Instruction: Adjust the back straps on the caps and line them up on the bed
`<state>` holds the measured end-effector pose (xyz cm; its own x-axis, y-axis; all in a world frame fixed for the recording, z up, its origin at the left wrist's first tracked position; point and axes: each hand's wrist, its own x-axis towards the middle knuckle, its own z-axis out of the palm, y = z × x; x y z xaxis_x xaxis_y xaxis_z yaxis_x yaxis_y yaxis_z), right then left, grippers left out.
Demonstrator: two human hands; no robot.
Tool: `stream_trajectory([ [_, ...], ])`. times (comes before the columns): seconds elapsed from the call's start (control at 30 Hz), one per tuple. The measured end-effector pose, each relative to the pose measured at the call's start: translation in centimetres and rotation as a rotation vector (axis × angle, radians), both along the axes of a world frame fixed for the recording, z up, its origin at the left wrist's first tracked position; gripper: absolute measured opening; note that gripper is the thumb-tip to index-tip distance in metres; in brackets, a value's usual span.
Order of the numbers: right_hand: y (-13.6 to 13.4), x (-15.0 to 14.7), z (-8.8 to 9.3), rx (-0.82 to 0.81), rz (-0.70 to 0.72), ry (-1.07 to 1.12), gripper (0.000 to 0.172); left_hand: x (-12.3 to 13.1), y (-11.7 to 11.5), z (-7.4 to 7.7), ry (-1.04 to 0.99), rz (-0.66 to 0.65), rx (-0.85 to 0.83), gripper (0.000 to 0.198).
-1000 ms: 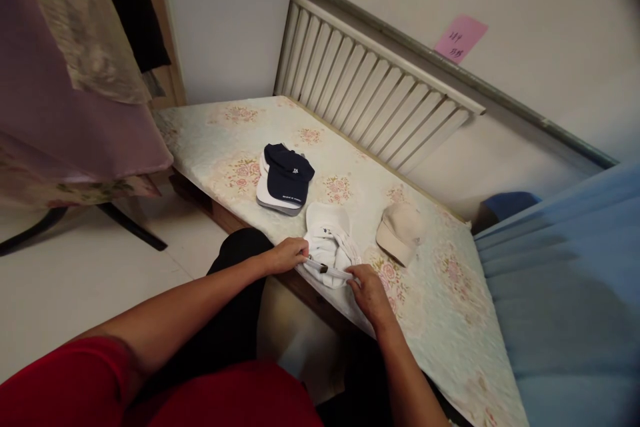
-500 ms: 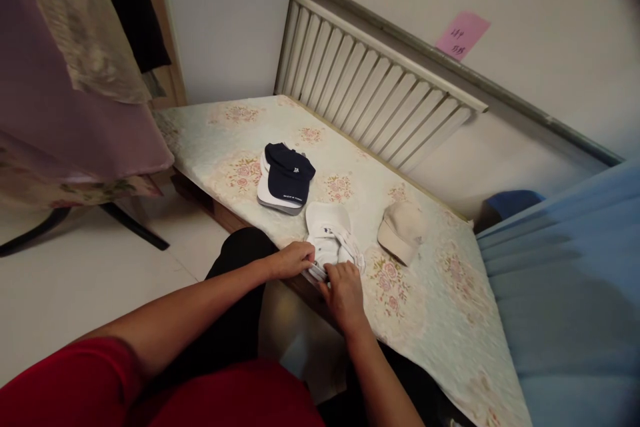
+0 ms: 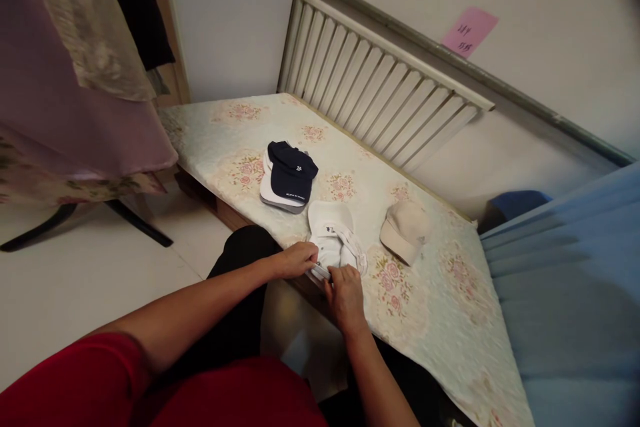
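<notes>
A white baseball cap (image 3: 331,217) lies upside down at the near edge of the flowered bed cover, its brim pointing away from me and its inside showing. My left hand (image 3: 299,259) pinches the left end of the cap's back strap. On the strap's other side, my right hand (image 3: 346,290) grips it between thumb and fingers. Just beyond, a navy cap (image 3: 293,173) rests on top of a white cap (image 3: 270,191), with a grey brim edge under them. To the right sits a beige cap (image 3: 405,230), crown up.
The bed cover (image 3: 420,307) with printed roses spreads around the caps. A white radiator (image 3: 370,73) runs along the wall behind. At the right hangs a blue curtain (image 3: 565,287). A cloth-draped chair (image 3: 90,127) stands on the left.
The view has shifted slightly. Both hands keep hold of the white cap's strap, almost in the same place; the other caps have not moved.
</notes>
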<state>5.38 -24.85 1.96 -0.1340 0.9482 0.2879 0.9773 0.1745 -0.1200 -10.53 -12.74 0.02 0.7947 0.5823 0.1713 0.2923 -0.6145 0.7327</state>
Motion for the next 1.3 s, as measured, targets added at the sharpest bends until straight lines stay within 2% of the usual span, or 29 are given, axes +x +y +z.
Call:
stream_trajectory([
  [0.23,-0.2,0.2,1.4,-0.168,-0.007,0.154,0.036,0.1,0.1,-0.6,-0.011,-0.029,0.029,0.009],
  [0.47,-0.3,-0.9,0.6,-0.062,-0.124,0.028,0.019,-0.1,-0.2,-0.4,0.001,-0.044,0.068,0.006],
  [0.67,-0.5,-0.5,0.1,-0.027,-0.071,0.056,0.019,-0.4,-0.4,0.4,0.014,-0.093,0.058,0.008],
  [0.87,-0.7,-0.1,-0.2,-0.045,-0.076,0.055,0.018,-0.5,-0.5,0.7,0.025,-0.120,0.045,0.011],
  [1.13,-0.4,-0.9,0.2,-0.108,-0.094,0.124,0.020,-0.2,-0.4,-0.1,-0.001,-0.102,0.074,0.011],
  [1.3,0.4,-1.5,0.6,-0.120,-0.114,0.148,0.014,0.1,-0.7,0.0,-0.020,-0.101,0.081,0.011],
])
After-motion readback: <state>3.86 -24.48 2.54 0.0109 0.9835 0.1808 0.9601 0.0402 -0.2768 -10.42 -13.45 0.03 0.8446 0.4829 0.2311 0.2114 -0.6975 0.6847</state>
